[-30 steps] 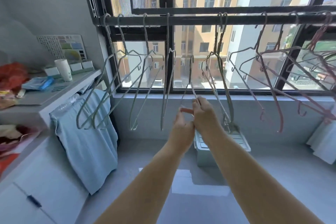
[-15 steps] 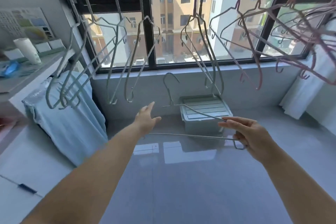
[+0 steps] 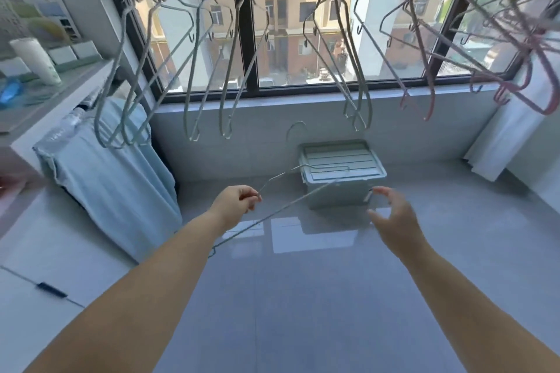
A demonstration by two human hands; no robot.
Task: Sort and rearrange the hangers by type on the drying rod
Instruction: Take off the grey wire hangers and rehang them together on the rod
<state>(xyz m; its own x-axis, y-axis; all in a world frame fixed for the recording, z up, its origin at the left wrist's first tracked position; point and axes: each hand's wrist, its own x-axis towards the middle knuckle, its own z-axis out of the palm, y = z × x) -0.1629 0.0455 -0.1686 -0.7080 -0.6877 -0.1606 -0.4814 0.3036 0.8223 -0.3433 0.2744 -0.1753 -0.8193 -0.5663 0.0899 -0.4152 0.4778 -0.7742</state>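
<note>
My left hand (image 3: 239, 203) pinches one shoulder of a loose grey wire hanger (image 3: 281, 209), held low and nearly flat over the floor, its hook pointing up toward the window wall. My right hand (image 3: 394, 218) is spread open just beside the hanger's right end and grips nothing. Overhead, several grey hangers (image 3: 127, 85) dangle on the left, a grey pair (image 3: 354, 76) hangs in the middle, and several pink hangers (image 3: 515, 48) crowd the right. The rod itself is above the frame's top edge.
A pale green lidded storage box (image 3: 357, 157) sits on the floor under the window. A light blue cloth (image 3: 115, 185) drapes at the left below a shelf holding a white cup (image 3: 36, 60). A white cloth (image 3: 509, 136) hangs at the right.
The loose hanger has come down off the rod and passed from my right hand to my left. My right hand let go and spread open. The view tilted downward.
</note>
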